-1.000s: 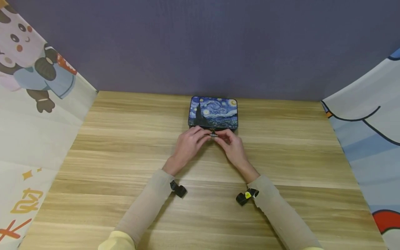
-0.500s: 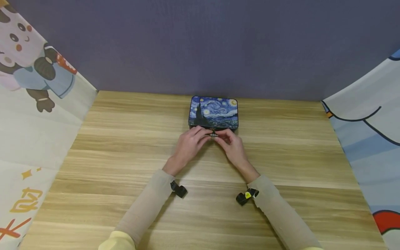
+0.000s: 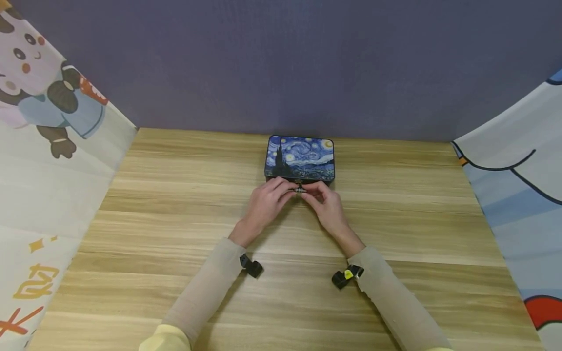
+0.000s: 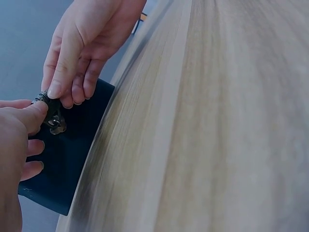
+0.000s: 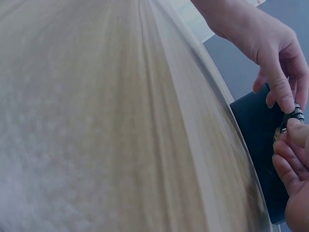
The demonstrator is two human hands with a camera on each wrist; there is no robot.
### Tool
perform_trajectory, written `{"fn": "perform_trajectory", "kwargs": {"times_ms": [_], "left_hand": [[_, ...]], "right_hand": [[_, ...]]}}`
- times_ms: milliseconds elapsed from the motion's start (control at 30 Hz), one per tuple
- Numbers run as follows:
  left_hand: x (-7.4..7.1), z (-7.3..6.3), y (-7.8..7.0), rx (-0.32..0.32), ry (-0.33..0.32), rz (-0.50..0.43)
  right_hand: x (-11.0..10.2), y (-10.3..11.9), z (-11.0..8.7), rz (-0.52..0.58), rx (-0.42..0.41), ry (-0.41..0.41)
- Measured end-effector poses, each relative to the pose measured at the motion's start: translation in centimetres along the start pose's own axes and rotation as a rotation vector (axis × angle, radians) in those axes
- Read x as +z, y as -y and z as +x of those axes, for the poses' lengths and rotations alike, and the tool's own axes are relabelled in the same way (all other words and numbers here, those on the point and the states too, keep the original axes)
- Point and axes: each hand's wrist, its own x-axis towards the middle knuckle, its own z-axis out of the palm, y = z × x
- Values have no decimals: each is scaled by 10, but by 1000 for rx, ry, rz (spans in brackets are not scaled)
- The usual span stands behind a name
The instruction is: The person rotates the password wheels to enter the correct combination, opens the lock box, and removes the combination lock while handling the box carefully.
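Note:
A rectangular box (image 3: 300, 157) with a starry night painting on its lid and dark sides stands closed at the table's back. At its front clasp (image 4: 59, 126) hangs a small combination padlock (image 3: 300, 189) with ribbed dials (image 5: 298, 113). My left hand (image 3: 265, 204) pinches one end of the padlock between thumb and index finger. The other end is pinched by my right hand (image 3: 327, 207) in the same way. In the left wrist view, the right hand's other fingers (image 4: 89, 79) are curled near the box front. Fingertips cover part of the padlock, and its digits are unreadable.
The box and hands rest over a wood-grain table (image 3: 290, 292). A dark purple-grey panel (image 3: 290, 63) rises right behind the box. Printed cartoon cloths hang at the left (image 3: 57, 195) and right (image 3: 518, 195) sides.
Both hands stay in place, pinching the padlock. The box has not visibly moved.

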Motion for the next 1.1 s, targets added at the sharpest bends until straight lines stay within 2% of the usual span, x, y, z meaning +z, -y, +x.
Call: {"fn": "perform_trajectory", "kwargs": {"times_ms": [467, 1100], "left_hand": [[0, 0, 0, -6, 2, 0], [-2, 0, -1, -19, 17, 0]], "right_hand": [[-2, -4, 0, 22, -26, 2], [-2, -4, -1, 23, -14, -1]]}}
